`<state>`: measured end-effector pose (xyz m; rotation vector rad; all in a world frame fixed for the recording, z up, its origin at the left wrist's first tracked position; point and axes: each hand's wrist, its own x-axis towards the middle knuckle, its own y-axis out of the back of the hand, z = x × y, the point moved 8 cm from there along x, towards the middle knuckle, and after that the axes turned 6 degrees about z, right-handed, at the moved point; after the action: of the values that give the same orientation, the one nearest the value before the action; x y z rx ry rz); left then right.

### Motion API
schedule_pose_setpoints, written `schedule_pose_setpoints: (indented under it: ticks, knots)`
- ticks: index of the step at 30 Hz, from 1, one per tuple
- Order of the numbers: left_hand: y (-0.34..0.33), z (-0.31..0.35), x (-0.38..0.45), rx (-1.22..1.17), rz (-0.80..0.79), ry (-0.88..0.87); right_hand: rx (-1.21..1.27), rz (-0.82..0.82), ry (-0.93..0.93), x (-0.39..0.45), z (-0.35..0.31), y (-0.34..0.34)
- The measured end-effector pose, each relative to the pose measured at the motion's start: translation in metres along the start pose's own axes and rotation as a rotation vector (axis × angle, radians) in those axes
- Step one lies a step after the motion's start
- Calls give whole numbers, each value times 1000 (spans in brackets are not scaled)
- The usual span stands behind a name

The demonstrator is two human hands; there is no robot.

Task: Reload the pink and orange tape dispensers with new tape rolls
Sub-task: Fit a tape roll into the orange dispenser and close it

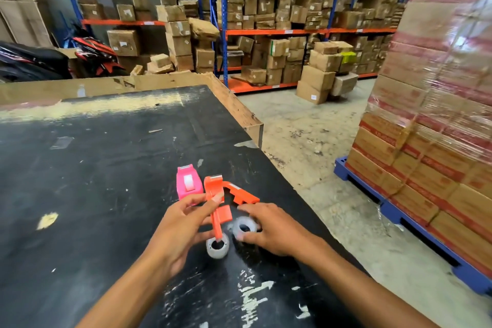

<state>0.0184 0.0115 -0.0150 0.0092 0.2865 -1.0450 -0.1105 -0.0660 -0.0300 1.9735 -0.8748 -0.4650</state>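
While the pink dispenser (188, 184) stands loaded near the tabletop's (80, 168) right edge, the left hand (177, 231) grips the opened orange dispenser (217, 200) beside it. The right hand (269, 226) pinches a clear tape roll (244, 228); a second roll (217, 246) lies below. That slick roll could slip and roll off the nearby edge.

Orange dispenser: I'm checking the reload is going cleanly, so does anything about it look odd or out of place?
The orange dispenser is split open, its side panel swung out to the right. That fits reloading rather than damage. The pink dispenser stands closed, tape inside.
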Motion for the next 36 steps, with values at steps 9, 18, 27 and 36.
schedule_pose_setpoints:
  ticks: [9, 18, 27, 36]
  knots:
    - [25, 9, 0, -50, -26, -31, 1015, 58, -74, 4, -33, 4]
    - [30, 1, 7, -224, -80, 74, 781, 23, 56, 18, -63, 8]
    - [36, -3, 19, -307, 28, 103, -37, 124, -127, 73, 17, 22]
    - [21, -10, 20, -275, 135, 75, 361, 19, -168, 71, 25, 12]
